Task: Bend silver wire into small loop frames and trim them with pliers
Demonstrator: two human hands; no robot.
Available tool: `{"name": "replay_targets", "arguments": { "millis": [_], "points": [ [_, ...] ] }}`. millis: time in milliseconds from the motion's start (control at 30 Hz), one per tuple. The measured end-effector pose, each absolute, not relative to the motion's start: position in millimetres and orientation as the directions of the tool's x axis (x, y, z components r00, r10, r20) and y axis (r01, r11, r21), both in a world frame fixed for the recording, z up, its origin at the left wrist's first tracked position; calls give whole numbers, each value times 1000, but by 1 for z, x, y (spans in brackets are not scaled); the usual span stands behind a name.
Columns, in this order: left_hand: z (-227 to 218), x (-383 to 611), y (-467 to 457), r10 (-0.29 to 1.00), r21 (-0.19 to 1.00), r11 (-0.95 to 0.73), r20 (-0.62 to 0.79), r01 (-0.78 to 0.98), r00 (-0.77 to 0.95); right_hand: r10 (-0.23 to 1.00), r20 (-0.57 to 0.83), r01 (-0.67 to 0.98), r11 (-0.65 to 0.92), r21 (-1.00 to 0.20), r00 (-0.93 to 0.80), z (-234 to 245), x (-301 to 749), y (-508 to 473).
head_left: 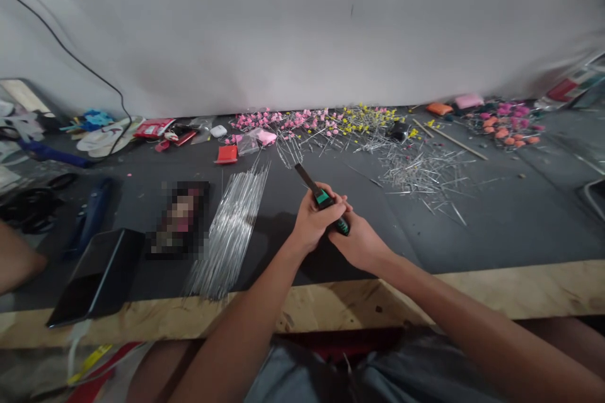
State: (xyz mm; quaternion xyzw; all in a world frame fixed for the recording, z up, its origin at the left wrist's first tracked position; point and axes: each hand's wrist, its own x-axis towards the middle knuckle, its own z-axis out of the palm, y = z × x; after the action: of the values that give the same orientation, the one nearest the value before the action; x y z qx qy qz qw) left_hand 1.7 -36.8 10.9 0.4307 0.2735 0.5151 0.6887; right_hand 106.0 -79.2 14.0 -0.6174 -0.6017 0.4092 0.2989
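Observation:
Both my hands meet over the dark table mat (496,227) near its front edge. My left hand (312,221) and my right hand (360,242) are closed together round a small tool (321,196) with a black and green handle. Its dark blade end sticks up and away to the left. A long bundle of thin silver wires (231,233) lies just left of my left forearm. Loose cut wires (420,170) are scattered on the mat beyond my hands to the right.
Pink and yellow wire flowers (321,121) lie along the wall, orange and pink ones (508,123) at the far right. A dark tablet (97,277) and a blue tool (92,214) lie at the left, near another person's arm (16,261). The table's wooden edge (520,289) runs along the front.

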Motion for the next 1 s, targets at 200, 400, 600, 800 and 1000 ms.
{"name": "replay_targets", "arguments": {
  "millis": [200, 400, 600, 800, 1000],
  "points": [
    [11, 5, -39, 958, 880, 46, 96, -473, 271, 995, -84, 487, -44, -872, -61, 12, 106, -80],
    [9, 6, -38, 968, 900, 48, 66, -434, 243, 994, -89, 456, -50, -889, -63, 12, 106, -80],
    [11, 6, -38, 962, 909, 7, 108, -416, 251, 992, -89, 409, -46, -911, -87, 12, 107, -79],
    [13, 6, -40, 964, 916, -34, 136, -400, 230, 984, -140, 405, -84, -910, -111, 17, 109, -79],
    [6, 3, -34, 966, 939, 19, 72, -344, 250, 985, -147, 299, -114, -947, -88, 22, 118, -79]
  ]
}}
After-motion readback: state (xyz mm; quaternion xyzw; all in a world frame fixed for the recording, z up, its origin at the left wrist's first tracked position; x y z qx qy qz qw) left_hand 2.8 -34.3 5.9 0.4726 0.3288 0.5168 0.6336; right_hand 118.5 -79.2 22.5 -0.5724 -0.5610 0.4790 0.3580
